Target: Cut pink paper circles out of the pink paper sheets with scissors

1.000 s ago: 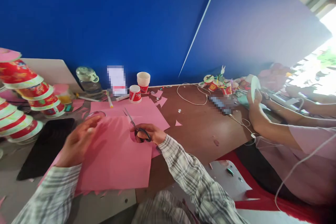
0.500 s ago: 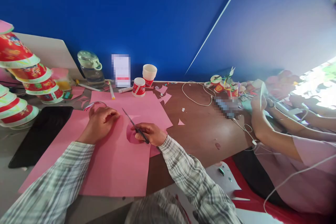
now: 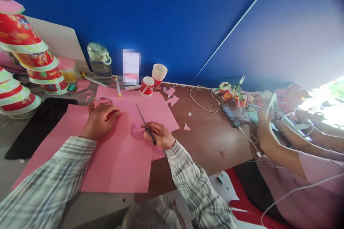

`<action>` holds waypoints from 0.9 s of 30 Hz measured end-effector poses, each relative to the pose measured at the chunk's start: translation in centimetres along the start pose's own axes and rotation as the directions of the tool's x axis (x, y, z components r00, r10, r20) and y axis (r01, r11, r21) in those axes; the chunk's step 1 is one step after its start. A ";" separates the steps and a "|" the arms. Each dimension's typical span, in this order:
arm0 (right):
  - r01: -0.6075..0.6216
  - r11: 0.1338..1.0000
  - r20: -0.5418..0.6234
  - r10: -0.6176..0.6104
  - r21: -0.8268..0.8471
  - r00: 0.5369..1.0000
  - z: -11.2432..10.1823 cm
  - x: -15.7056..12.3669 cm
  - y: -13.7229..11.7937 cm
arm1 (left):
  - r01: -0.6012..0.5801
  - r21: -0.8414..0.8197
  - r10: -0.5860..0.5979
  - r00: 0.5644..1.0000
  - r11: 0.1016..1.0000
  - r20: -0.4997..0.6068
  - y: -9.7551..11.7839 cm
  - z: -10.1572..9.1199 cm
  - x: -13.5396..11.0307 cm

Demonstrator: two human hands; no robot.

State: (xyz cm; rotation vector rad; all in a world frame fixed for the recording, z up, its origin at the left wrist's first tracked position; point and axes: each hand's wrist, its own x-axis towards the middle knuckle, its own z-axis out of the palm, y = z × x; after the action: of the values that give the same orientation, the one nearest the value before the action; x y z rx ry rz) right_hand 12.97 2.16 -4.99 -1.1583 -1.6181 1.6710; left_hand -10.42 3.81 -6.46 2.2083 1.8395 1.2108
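Pink paper sheets (image 3: 120, 171) lie overlapped on the table in front of me. My left hand (image 3: 103, 120) rests on them with its fingers curled in; whatever may be in them is hidden. Just behind its knuckles shows the rim of a round clear object (image 3: 103, 100) with red marks, partly covered by the hand. My right hand (image 3: 158, 134) grips the dark handle of scissors (image 3: 141, 115), the thin blade pointing up and away over the paper. A small shadow lies on the pink sheet left of the scissors.
Stacked red paper cups (image 3: 47, 59) stand at the left by a black flat panel (image 3: 37, 125). Behind the paper are a water bottle (image 3: 100, 66), markers (image 3: 118, 86) and more cups (image 3: 147, 86). Paper scraps (image 3: 186, 127), a cable and a phone (image 3: 230, 115) lie right. Another person's arms (image 3: 279, 146) work there.
The view has shifted slightly, so the scene sits a little differently in frame. Both hands keep nearly the same places, and the scissors stay in my right hand, turned slightly more upright.
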 end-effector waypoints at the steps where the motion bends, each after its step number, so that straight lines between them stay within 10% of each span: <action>1: 0.005 0.998 0.011 -0.004 -0.062 1.000 0.1 -0.1 -0.1 | 0.004 -0.003 -0.004 1.000 1.000 0.003 0.0 0.0 0.0; 10: 0.173 0.837 -0.104 -0.263 -0.518 0.959 0.5 -0.4 -0.3 | 0.018 -0.080 -0.020 1.000 0.997 -0.023 -0.4 -0.2 0.0; 18: 0.067 0.983 -0.099 -0.086 -0.173 0.991 0.0 0.7 0.9 | 0.082 -0.171 -0.093 0.994 0.982 -0.060 -0.1 -0.6 0.1; 27: 0.172 0.919 0.014 -0.179 -0.354 0.984 0.5 0.7 1.5 | 0.122 -0.148 -0.135 0.988 0.981 -0.076 -0.1 -0.9 -0.2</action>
State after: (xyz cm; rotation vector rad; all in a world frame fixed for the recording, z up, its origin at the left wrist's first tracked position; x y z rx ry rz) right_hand 12.47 2.27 -6.60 -1.1484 -2.0045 1.2842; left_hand -10.99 3.30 -5.99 1.9609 1.8294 1.3848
